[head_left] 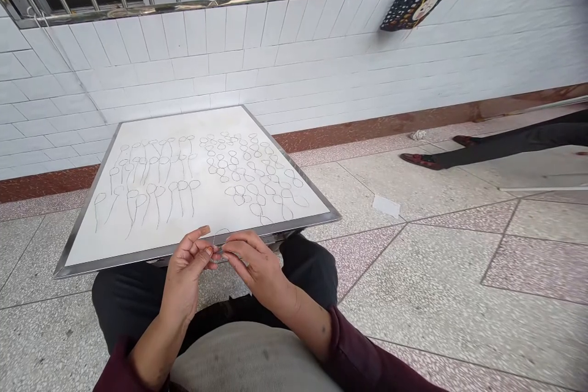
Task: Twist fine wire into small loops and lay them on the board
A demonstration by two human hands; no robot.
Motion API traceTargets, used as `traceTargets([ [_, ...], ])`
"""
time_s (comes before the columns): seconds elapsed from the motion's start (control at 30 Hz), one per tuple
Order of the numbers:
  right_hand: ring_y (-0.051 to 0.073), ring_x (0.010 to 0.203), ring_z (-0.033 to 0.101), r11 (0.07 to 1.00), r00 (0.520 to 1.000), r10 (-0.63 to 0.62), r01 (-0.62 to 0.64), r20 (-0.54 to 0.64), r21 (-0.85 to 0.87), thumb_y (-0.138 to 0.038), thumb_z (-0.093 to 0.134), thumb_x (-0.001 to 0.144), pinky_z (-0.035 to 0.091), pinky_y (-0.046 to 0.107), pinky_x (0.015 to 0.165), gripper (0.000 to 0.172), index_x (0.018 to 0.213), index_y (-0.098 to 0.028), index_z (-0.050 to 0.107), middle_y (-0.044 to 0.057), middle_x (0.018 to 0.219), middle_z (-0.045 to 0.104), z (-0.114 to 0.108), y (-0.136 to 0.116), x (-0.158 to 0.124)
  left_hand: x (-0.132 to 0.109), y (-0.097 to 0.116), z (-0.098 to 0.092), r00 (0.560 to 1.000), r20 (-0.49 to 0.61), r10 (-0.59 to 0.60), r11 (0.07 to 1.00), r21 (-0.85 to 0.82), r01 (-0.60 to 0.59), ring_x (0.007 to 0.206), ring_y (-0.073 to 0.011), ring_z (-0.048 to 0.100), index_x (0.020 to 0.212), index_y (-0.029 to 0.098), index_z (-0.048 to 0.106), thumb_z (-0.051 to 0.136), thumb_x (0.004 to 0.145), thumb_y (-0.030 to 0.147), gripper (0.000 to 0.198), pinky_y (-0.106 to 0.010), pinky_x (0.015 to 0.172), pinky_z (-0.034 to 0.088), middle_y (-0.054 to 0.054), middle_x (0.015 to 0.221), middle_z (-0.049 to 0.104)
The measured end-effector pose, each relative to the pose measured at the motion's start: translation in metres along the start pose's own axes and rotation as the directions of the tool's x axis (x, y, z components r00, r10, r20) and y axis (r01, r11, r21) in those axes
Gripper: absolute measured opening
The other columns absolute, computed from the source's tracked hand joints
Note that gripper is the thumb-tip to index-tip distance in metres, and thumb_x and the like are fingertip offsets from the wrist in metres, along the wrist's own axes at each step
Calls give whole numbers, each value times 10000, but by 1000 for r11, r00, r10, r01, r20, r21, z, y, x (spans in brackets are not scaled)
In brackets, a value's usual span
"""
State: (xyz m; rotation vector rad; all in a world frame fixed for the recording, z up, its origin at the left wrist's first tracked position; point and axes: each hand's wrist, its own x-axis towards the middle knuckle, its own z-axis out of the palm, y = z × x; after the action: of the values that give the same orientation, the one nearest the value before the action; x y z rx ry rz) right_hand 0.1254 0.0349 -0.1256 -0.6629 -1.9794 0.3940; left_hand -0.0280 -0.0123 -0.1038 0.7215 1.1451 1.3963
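A thin wire loop (pixel 221 231) arches up between my two hands, just over the near edge of the white table. My left hand (pixel 187 263) pinches it at the left with thumb and fingers. From the right, my right hand (pixel 253 260) grips the same wire between thumb and forefinger. The lower part of the wire is hidden by my fingers. On the table's left half lie rows of wire loops with long tails (pixel 158 196). Many small closed wire loops (pixel 248 162) are spread over the right half.
The white table (pixel 206 220) has a metal rim and stands by a tiled wall (pixel 193 70) with barred windows. A patterned bag (pixel 413 7) hangs from the bars. At the right a person's legs (pixel 487 147) stretch over the floor, near a white paper piece (pixel 386 205).
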Motion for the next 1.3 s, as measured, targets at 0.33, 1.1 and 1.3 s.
traceTargets([
  [0.33,164,885,616,996,998,61,-59,-29,67,-103,568,894,545,300,776,166,960,-237,639,52,943,628,1,6,-3,4,-5,3,1000,9,-10,1000,12,10,763,-144,633,1146,213,640,682,818,338,353,-258,679,497,-12,837,636],
  [1.1,166,911,635,311,709,632,-602,314,735,-351,621,880,539,362,858,214,1044,-213,612,66,1012,652,21,6,-10,9,-15,-2,988,-5,153,977,153,-150,823,-152,599,1226,232,599,614,873,372,380,-297,830,470,-20,852,651],
  [1.3,115,709,632,574,794,470,-607,386,549,-235,385,979,551,336,767,314,1267,-246,510,41,1002,639,18,13,-17,13,-11,-10,988,-34,153,976,161,-146,734,-134,540,1195,231,623,633,852,376,372,-273,746,454,-10,820,624],
])
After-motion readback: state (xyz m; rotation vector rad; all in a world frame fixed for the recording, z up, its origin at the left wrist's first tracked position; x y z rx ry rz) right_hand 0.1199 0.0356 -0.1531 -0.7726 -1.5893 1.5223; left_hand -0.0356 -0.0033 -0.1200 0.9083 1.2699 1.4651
